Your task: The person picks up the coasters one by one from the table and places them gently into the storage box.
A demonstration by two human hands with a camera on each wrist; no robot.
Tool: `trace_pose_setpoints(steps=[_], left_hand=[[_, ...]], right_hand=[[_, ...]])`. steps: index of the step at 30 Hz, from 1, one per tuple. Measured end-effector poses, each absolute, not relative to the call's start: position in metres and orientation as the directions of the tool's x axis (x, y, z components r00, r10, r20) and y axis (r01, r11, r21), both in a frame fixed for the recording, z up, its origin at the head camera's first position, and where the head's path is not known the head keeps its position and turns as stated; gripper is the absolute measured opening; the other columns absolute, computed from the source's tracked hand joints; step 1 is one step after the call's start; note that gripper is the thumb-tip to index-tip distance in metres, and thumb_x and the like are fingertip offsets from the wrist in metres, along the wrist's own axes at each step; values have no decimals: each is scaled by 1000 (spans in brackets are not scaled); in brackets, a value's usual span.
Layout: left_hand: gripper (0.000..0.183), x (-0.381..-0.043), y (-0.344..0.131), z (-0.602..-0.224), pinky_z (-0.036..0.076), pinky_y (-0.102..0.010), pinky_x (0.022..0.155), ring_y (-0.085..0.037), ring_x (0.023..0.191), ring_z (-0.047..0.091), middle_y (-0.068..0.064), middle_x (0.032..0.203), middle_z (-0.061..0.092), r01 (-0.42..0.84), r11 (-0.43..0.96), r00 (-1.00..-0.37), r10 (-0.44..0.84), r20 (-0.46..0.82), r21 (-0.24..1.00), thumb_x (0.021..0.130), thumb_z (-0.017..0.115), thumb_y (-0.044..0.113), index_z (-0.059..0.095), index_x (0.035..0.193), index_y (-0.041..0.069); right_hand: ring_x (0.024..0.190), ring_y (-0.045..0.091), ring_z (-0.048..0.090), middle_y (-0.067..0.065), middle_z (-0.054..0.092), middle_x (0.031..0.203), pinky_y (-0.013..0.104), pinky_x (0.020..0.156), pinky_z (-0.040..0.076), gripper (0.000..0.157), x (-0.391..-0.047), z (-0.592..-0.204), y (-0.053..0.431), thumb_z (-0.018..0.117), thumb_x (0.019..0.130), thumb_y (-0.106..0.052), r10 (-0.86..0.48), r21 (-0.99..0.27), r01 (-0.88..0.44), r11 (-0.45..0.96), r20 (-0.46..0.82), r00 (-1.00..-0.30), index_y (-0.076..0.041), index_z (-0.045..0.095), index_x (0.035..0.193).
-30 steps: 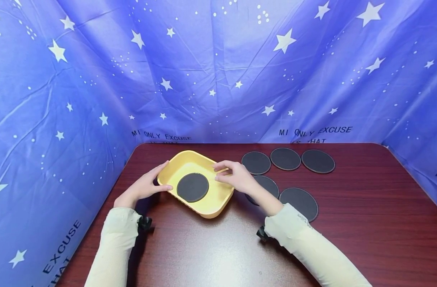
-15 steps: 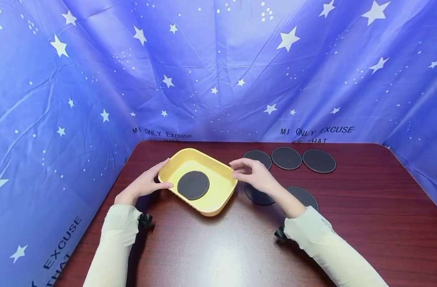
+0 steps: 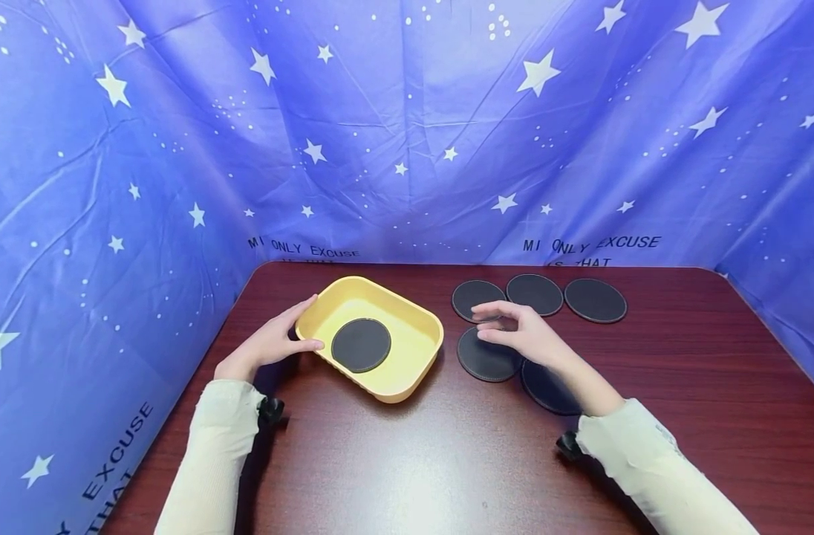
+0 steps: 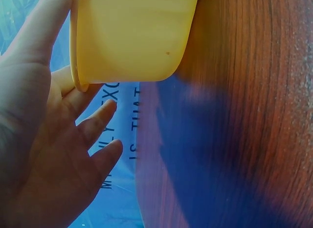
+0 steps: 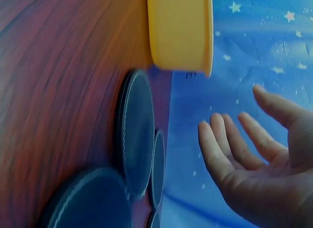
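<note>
A yellow plastic bin (image 3: 417, 371) stands on the table with one round black coaster (image 3: 361, 345) lying flat inside it. My left hand (image 3: 271, 339) grips the bin's left end, thumb over the rim and fingers along the outside. The left wrist view shows the bin's outer wall (image 4: 132, 39) with the rim between thumb and fingers. To the right of the bin, my right hand (image 3: 523, 334) is in the air over the black coasters, fingers relaxed and holding nothing. Beneath it lies a stitched-edge coaster (image 3: 487, 357), and another coaster (image 3: 550, 388) is partly hidden by the wrist.
At the back, a row of three black coasters (image 3: 594, 300) lies to the right of the bin; the left one is partly covered by the right hand's fingers. The dark red wooden table (image 3: 701, 416) ends at a blue star-patterned curtain (image 3: 407, 134).
My right hand has withdrawn from over the bin and moved right, above the coasters. The left hand stays on the bin's rim, and the coaster inside lies where it was.
</note>
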State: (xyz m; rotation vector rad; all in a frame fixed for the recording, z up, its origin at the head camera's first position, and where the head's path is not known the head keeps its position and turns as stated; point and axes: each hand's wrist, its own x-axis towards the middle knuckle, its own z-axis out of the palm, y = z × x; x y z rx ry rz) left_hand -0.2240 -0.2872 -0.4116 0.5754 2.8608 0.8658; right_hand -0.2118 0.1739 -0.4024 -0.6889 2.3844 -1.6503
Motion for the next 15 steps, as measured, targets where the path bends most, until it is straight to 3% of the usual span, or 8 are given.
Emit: trace_pose_setpoints(steps=[7, 15], left_hand=[[94, -224, -288, -411, 25, -58, 121, -41, 150, 26, -20, 163, 28, 323, 773, -925, 381, 9, 547, 85, 77, 37, 26, 158, 5], [94, -224, -288, -412, 25, -58, 121, -41, 150, 27, -20, 163, 29, 325, 772, -924, 383, 9, 546, 85, 77, 38, 27, 158, 6]], right_hand=[[110, 9, 69, 27, 61, 132, 17, 90, 55, 49, -210, -409, 207, 70, 92, -10, -514, -917, -294, 270, 121, -849, 3, 55, 137], [117, 15, 67, -12, 66, 127, 18, 91, 55, 49, -205, -413, 242, 66, 94, -6, -541, -921, -294, 256, 115, -833, 6, 51, 139]])
